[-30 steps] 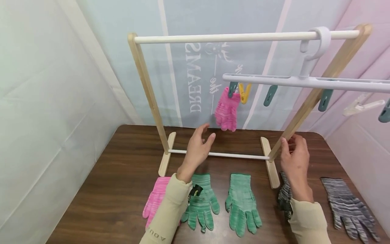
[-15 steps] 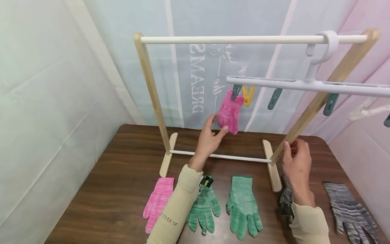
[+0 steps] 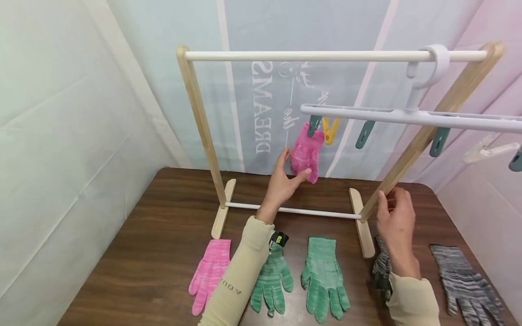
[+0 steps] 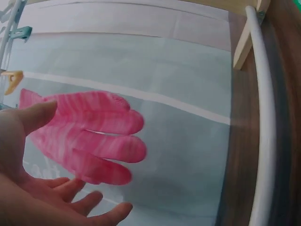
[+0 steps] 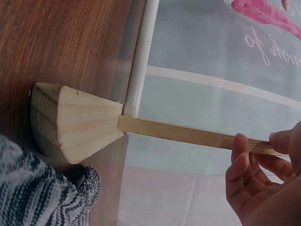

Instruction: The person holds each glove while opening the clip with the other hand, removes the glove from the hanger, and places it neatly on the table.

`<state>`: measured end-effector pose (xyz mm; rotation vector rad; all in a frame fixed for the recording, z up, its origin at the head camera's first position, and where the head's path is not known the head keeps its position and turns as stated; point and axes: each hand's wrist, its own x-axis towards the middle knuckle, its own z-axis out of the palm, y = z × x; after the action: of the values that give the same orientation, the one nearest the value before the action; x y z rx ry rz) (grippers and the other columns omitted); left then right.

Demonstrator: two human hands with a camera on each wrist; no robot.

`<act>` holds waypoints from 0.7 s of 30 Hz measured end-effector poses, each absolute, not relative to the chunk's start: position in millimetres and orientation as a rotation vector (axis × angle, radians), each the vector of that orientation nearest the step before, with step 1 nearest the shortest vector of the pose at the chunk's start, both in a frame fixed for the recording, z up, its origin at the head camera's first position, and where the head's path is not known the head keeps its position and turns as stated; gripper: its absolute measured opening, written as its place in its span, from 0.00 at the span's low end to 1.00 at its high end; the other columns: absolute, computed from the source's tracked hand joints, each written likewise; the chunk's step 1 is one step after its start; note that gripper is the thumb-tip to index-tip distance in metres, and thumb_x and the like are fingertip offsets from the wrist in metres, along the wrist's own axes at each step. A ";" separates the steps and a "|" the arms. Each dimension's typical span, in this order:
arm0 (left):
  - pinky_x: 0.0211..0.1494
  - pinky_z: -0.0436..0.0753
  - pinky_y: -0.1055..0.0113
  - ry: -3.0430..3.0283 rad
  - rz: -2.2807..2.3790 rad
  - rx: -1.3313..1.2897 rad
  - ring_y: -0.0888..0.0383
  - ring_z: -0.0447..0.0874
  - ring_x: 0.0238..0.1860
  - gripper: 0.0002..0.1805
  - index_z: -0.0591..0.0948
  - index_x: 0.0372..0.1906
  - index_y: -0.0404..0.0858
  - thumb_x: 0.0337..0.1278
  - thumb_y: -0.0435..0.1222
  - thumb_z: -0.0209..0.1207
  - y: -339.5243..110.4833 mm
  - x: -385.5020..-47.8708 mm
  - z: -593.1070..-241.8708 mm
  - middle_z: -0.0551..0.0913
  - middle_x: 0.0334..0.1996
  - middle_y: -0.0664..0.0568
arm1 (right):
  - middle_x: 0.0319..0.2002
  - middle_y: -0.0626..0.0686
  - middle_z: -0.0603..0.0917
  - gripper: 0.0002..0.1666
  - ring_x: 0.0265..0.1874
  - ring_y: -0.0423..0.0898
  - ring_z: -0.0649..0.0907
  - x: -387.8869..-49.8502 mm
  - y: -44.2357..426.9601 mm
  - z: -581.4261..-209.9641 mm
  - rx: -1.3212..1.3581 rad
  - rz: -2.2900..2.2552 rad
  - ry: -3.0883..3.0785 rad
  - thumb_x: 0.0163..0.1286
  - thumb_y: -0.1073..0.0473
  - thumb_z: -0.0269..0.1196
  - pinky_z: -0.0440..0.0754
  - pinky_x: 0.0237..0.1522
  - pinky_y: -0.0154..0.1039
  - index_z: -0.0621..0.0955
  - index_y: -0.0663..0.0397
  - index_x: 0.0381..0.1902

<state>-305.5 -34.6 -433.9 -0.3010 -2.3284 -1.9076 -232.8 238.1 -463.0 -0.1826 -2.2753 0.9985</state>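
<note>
A pink striped knit glove (image 3: 306, 151) hangs fingers-down from a white hanger (image 3: 367, 114), held by a dark green clothespin (image 3: 314, 126). My left hand (image 3: 281, 185) reaches around its finger end, thumb in front and fingers spread at the side. In the left wrist view, the thumb of my left hand (image 4: 28, 188) overlaps the pink glove (image 4: 89, 136), and fingertips lie at its lower edge without closing on it. My right hand (image 3: 397, 222) grips the rack's right wooden post (image 3: 399, 174). The right wrist view shows thumb and fingers around this post (image 5: 178, 133).
A yellow clothespin (image 3: 330, 131) and several others hang along the hanger, which hooks over the rack's white top rod (image 3: 306, 56). On the brown table (image 3: 134, 253) lie a pink glove (image 3: 210, 271), two green gloves (image 3: 325, 276) and grey-black gloves (image 3: 469, 280), one partly under my right wrist.
My left hand has moved up and right from in front of the rack to the hanging pink glove. My right hand stays at the post. The view has shifted slightly.
</note>
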 end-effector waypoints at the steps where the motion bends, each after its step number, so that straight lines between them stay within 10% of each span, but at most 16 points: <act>1: 0.82 0.64 0.45 -2.322 -1.915 -0.301 0.49 0.60 0.82 0.51 0.54 0.84 0.45 0.64 0.48 0.69 -33.7 -305.3 -433.8 0.65 0.80 0.50 | 0.44 0.64 0.78 0.18 0.33 0.16 0.66 -232.6 238.0 -463.6 -0.179 0.998 -2.270 0.80 0.55 0.58 0.64 0.34 0.15 0.78 0.69 0.52; 8: 0.59 0.83 0.58 -2.206 -1.919 -0.281 0.53 0.82 0.52 0.33 0.73 0.72 0.38 0.65 0.42 0.68 -28.0 -298.3 -427.6 0.83 0.53 0.41 | 0.44 0.64 0.78 0.18 0.33 0.15 0.66 -232.8 237.2 -463.8 -0.171 0.999 -2.256 0.80 0.56 0.59 0.63 0.35 0.14 0.79 0.69 0.52; 15: 0.33 0.77 0.75 -2.079 -1.961 -0.250 0.67 0.77 0.32 0.15 0.86 0.51 0.34 0.65 0.39 0.68 -35.2 -291.9 -424.5 0.83 0.32 0.49 | 0.44 0.65 0.78 0.18 0.33 0.16 0.67 -231.1 235.8 -461.9 -0.169 0.998 -2.259 0.80 0.55 0.58 0.65 0.35 0.14 0.78 0.69 0.52; 21: 0.33 0.78 0.72 -2.047 -1.986 -0.204 0.65 0.77 0.30 0.14 0.87 0.46 0.30 0.65 0.38 0.68 -44.1 -284.9 -422.3 0.83 0.30 0.51 | 0.45 0.65 0.80 0.20 0.33 0.15 0.67 -231.3 237.2 -461.0 -0.205 0.984 -2.290 0.80 0.54 0.59 0.65 0.34 0.14 0.79 0.68 0.54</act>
<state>-284.9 -44.1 -422.3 -0.2043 -2.0473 -1.9855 -231.3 237.2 -461.0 -0.2051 -2.2902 0.9839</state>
